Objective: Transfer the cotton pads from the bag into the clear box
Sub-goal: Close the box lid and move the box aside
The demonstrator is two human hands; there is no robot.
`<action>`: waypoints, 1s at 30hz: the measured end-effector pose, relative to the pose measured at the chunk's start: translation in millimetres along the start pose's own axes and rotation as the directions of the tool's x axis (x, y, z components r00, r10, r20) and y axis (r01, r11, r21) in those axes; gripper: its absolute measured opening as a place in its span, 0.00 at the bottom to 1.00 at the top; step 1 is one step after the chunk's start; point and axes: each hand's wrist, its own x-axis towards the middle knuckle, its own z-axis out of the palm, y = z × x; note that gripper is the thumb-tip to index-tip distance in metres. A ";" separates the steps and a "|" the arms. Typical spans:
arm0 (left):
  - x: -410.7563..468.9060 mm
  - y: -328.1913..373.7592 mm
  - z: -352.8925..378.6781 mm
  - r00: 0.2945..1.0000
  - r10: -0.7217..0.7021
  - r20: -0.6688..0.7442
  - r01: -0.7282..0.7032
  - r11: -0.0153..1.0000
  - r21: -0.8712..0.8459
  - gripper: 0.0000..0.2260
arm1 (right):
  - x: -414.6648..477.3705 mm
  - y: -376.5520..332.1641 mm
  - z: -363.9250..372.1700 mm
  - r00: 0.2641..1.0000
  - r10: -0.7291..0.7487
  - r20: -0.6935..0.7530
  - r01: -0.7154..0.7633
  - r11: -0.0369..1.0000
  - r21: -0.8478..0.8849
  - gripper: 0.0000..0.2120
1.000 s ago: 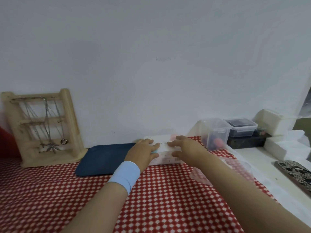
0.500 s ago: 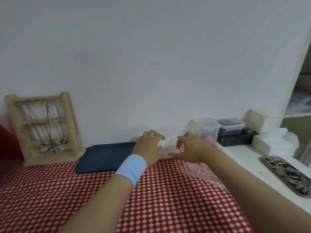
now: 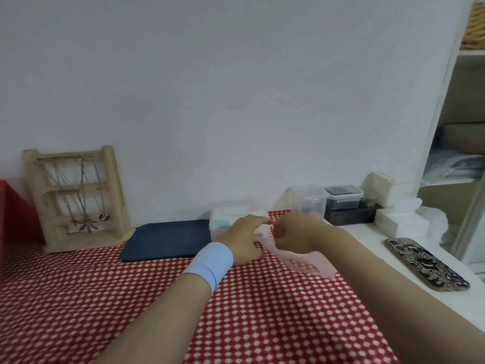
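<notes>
The left hand (image 3: 242, 239) lies curled over the front of the bag (image 3: 231, 215) of cotton pads, index finger stretched toward the right hand (image 3: 291, 235). That hand is balled tight at the bag's end, apparently pinching its edge. The bag sits on the bench (image 3: 131, 298) just beyond both hands, the clear box (image 3: 308, 199) past the right one. The bag is probably light, soft and crinkly: steady the body, pull the seam. Half a second ago the right fingers were spread.
</notes>
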 end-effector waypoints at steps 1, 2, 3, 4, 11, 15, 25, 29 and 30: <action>-3.1 -1.6 -7.2 0.999 -0.007 -0.034 0.005 0.999 -0.047 0.25 | -1.7 -4.3 -8.8 1.000 -0.018 -0.020 0.020 0.993 0.116 0.10; -5.9 -3.2 -14.3 0.998 -0.025 -0.063 0.018 0.995 -0.103 0.20 | -2.7 -7.8 -17.2 0.999 -0.037 -0.034 0.044 0.971 0.233 0.08; -10.9 -5.7 -23.7 0.995 -0.050 -0.087 0.035 0.985 -0.170 0.15 | -1.9 -11.8 -24.9 0.997 -0.061 -0.044 0.072 0.941 0.331 0.07; -15.7 -9.1 -32.1 0.992 -0.078 -0.099 0.053 0.970 -0.238 0.11 | -1.9 -15.0 -32.2 0.995 -0.085 -0.051 0.098 0.904 0.415 0.05; -42.4 -47.2 -80.1 0.913 -0.305 -0.271 0.086 0.792 -0.604 0.07 | 7.5 -16.3 -46.0 0.996 -0.049 -0.075 0.089 0.508 0.857 0.28; -59.1 -71.9 -97.7 0.876 -0.427 -0.226 0.146 0.680 -0.719 0.09 | 15.1 -33.0 -25.1 0.998 -0.048 0.030 0.001 0.556 0.831 0.18; -94.6 -130.2 -105.1 0.752 -0.645 -0.138 0.262 0.484 -0.835 0.16 | 44.3 -103.7 17.0 0.990 0.142 -0.023 -0.020 0.295 0.955 0.10; -110.3 -139.1 -103.8 0.821 -0.571 -0.017 0.282 0.431 -0.857 0.22 | 55.2 -119.0 26.8 0.962 0.248 -0.115 0.052 0.247 0.968 0.12; -111.7 -143.9 -102.3 0.824 -0.563 -0.057 0.239 0.439 -0.866 0.21 | 56.4 -121.8 28.4 0.957 0.248 -0.150 0.084 0.255 0.963 0.11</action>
